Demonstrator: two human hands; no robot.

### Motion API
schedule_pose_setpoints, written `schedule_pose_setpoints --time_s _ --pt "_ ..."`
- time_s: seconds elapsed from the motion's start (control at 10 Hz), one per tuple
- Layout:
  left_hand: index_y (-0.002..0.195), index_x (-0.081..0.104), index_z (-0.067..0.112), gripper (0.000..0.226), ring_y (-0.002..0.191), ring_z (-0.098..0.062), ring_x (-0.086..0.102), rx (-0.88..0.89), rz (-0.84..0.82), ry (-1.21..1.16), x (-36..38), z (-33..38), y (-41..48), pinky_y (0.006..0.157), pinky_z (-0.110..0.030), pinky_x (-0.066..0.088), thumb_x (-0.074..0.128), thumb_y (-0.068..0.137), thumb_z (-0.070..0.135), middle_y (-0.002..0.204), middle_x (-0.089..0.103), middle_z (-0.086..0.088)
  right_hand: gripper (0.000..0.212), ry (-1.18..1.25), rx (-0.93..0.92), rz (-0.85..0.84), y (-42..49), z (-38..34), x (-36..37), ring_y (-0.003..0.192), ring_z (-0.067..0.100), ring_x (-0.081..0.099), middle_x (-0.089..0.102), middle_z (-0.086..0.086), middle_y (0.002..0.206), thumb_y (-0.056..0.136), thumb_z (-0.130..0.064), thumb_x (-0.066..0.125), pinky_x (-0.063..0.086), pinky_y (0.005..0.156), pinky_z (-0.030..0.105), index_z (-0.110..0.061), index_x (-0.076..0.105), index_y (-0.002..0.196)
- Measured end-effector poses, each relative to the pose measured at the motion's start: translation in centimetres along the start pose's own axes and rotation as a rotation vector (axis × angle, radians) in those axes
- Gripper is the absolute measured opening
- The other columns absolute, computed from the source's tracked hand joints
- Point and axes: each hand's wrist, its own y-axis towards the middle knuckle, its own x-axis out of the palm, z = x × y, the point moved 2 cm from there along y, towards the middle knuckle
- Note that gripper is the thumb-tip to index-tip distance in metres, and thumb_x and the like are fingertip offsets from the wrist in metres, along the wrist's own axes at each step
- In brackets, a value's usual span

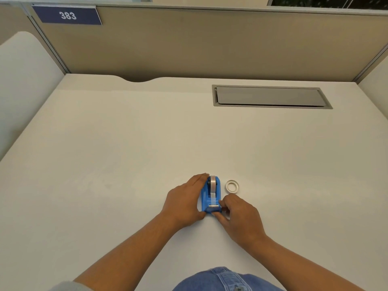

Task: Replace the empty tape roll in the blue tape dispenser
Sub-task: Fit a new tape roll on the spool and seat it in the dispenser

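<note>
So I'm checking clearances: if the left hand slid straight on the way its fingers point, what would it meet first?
Nothing, probably: past the left hand, beside the blue tape dispenser, the desk looks free.

Your desk scene is mostly pale, with one strong blue.

You have a bright blue tape dispenser [210, 198] with a clear, silvery-grey tape roll [213, 182] and a black hub, beside a plain white empty roll [232, 186]. Your desk [126, 143] is off-white, its cable hatch [270, 96] grey. The partition [189, 43] is tan-beige with a navy label [68, 16] carrying white digits 383. Your jeans [222, 280] are washed blue denim.
</note>
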Motion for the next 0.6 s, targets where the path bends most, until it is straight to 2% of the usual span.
schedule_pose_setpoints --time_s 0.2,0.4,0.5,0.6 --pt "0.150 0.022 0.032 0.104 0.122 -0.013 0.056 -0.011 0.006 -0.015 0.4 -0.1 0.0 0.097 -0.030 0.047 0.080 0.065 0.050 0.155 0.037 0.013 0.028 0.016 0.066 -0.031 -0.1 -0.3 0.1 0.059 0.017 0.055 0.063 -0.003 0.074 0.080 -0.038 0.077 0.052 0.052 0.035 -0.018 0.056 0.081" --pt "0.149 0.023 0.035 0.102 0.124 -0.011 0.053 -0.028 0.000 -0.054 0.1 0.1 -0.1 0.096 -0.027 0.044 0.081 0.067 0.049 0.154 0.036 0.017 0.029 0.092 0.096 -0.076 -0.3 -0.3 -0.1 0.065 0.012 0.055 0.058 -0.010 0.080 0.080 -0.035 0.075 0.050 0.058 0.029 -0.027 0.048 0.086" --pt "0.148 0.023 0.035 0.102 0.125 -0.011 0.051 -0.023 -0.013 -0.082 0.1 0.2 0.0 0.093 -0.023 0.040 0.083 0.066 0.045 0.153 0.035 0.017 0.032 0.089 0.035 -0.136 -0.4 0.1 -0.5 0.070 0.008 0.052 0.059 -0.013 0.086 0.079 -0.043 0.074 0.047 0.063 0.022 -0.027 0.053 0.097" --pt "0.151 0.014 0.036 0.113 0.133 -0.012 0.044 -0.019 -0.063 -0.085 -0.5 0.4 0.3 0.097 -0.026 0.041 0.086 0.064 0.041 0.157 0.029 0.016 0.039 0.074 0.007 -0.165 -0.3 0.8 -1.2 0.073 0.003 0.049 0.061 -0.015 0.093 0.081 -0.051 0.069 0.043 0.067 0.017 -0.029 0.058 0.111"
